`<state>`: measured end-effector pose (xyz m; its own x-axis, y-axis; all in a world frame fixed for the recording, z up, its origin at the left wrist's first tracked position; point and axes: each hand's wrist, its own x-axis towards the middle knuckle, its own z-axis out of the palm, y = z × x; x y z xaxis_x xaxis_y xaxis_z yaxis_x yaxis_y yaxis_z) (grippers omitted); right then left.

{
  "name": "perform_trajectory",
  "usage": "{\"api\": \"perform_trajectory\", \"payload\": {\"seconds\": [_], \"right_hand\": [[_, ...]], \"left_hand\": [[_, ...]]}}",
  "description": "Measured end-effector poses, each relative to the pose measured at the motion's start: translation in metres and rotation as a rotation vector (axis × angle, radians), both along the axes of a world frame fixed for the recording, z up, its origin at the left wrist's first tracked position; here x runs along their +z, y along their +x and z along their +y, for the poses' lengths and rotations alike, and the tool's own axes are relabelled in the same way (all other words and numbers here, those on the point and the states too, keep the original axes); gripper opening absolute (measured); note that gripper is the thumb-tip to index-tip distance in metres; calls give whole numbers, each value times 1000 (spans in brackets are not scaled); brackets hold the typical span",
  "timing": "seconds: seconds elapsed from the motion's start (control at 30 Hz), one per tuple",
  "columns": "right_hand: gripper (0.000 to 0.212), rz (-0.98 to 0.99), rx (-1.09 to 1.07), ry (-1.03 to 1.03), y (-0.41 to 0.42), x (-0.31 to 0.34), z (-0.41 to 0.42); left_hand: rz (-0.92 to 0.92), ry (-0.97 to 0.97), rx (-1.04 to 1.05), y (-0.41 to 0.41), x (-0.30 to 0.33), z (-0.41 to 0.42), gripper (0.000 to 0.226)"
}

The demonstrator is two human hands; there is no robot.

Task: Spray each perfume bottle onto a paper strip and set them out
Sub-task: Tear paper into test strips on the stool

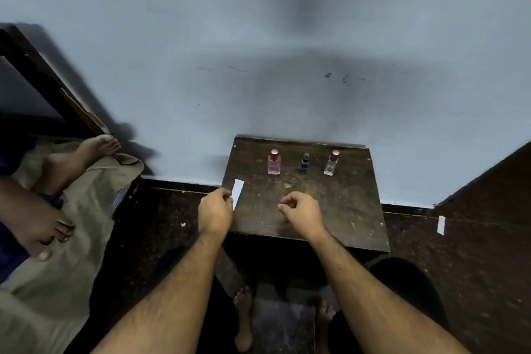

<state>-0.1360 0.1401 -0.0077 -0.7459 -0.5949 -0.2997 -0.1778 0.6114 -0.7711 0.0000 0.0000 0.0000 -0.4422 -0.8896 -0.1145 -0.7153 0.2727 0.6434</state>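
Three small perfume bottles stand in a row at the back of a dark wooden stool (359, 210): a pink bottle (273, 163) on the left, a dark blue bottle (305, 163) in the middle, and a clear bottle with a pink cap (331, 163) on the right. My left hand (215, 211) pinches a white paper strip (238, 189) over the stool's left edge. Over the stool's front middle, my right hand (301, 214) hovers with its fingers curled and holds nothing that I can see.
A second paper strip (441, 225) lies on the dark floor to the right of the stool. Another person's bare feet (86, 158) rest on a beige cloth (86, 210) at the left. A pale blue wall stands directly behind the stool.
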Motion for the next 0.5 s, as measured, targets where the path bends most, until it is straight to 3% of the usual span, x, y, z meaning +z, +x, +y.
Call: {"api": "perform_trajectory", "payload": {"seconds": [0.13,0.4,0.5], "right_hand": [[18,-47,-3,36,9,-13,-24],[17,-165,-26,22,22,-40,-68],[19,-176,-36,22,21,-45,-74]], "left_hand": [[-97,76,104,2,-12,-28,24],[-313,110,-11,-18,-37,-38,26],[-307,127,17,-23,-49,-37,31]]}}
